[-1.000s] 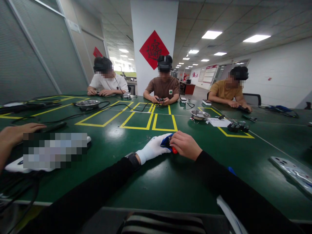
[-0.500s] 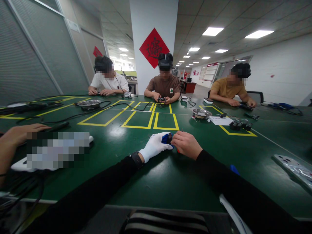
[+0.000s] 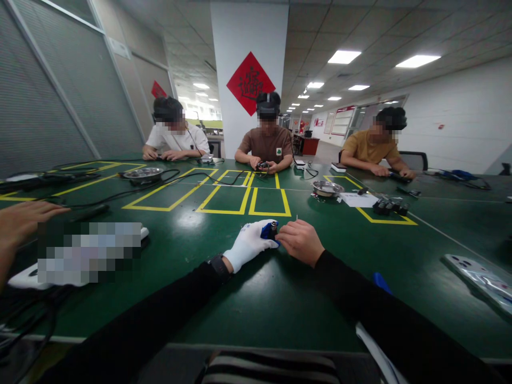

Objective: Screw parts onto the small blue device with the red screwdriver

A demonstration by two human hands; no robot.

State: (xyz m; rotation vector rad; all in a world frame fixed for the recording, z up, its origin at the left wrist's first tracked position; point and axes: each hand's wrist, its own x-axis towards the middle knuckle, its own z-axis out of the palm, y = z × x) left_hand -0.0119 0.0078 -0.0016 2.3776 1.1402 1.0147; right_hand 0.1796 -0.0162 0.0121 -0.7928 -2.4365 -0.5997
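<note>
My left hand [image 3: 250,242], in a white glove, is closed around a small black piece with a shiny metal cylinder [image 3: 273,226] at its top. Blue shows beside the piece; whether it belongs to the piece or to the glove's palm, I cannot tell. My bare right hand [image 3: 302,242] is closed, its fingertips against or very near the piece. A thin, pale metal rod [image 3: 296,217] sticks up behind its fingers; the rest of that rod is hidden in the hand. Both hands are just above the green table [image 3: 240,304].
A blue object [image 3: 382,282] lies by my right forearm. Phones [image 3: 480,280] lie at right and left. Metal bowls [image 3: 328,188], black parts [image 3: 390,207] and a paper [image 3: 358,199] are farther off. Another person's hand [image 3: 28,218] rests at left; several people sit opposite.
The view has shifted slightly, so my hands appear a little lower and more left. A red bit under my right hand no longer shows. Both hands keep their grip.
</note>
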